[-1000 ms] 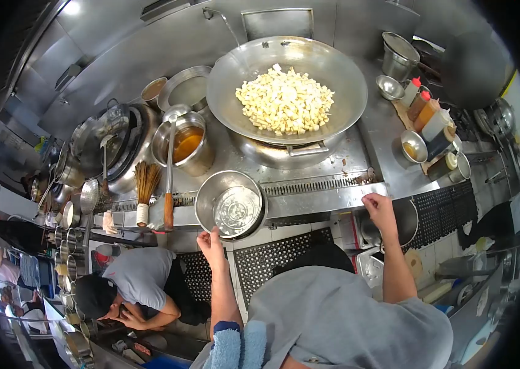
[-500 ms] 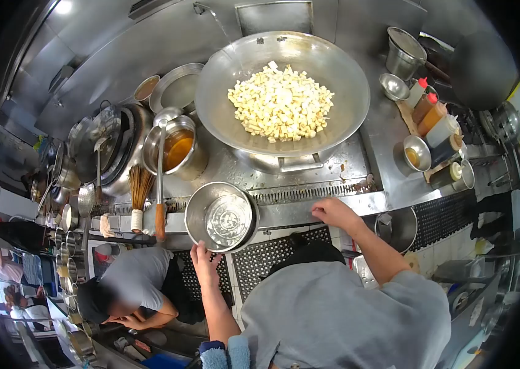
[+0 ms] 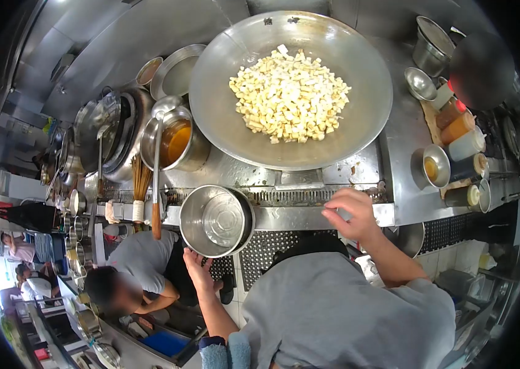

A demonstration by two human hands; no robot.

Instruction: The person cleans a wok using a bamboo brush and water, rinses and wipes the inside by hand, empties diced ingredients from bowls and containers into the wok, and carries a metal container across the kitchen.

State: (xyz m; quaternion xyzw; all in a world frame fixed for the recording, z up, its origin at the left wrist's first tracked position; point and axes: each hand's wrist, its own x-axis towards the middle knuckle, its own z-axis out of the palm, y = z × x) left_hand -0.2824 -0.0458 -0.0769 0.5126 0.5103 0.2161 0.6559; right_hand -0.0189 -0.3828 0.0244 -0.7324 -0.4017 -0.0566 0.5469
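Observation:
A wide steel wok (image 3: 211, 104) holds a heap of pale diced pieces (image 3: 291, 92). In front of it, a round steel bowl (image 3: 217, 221) sits at the counter's front edge, slightly overlapping another vessel beneath. My left hand (image 3: 201, 270) is just below the bowl's near rim, fingers apart and fingertips close to its wall; whether they touch it is unclear. Over the front edge, right of the bowl, my right hand (image 3: 352, 215) is bent with a gap between thumb and fingers and nothing visible in it.
Left of the wok are a pot of brown liquid (image 3: 177, 141), a long-handled ladle (image 3: 157, 166) and a bamboo brush (image 3: 140, 190). Sauce bottles (image 3: 459, 126) and a small bowl (image 3: 435, 166) stand at right. A co-worker (image 3: 140, 270) bends low at lower left.
The view has shifted, so the wok appears larger and nearer. My right hand first moved left, then turned, its thumb and fingers parting. My left hand stays by the bowl, fingers more spread.

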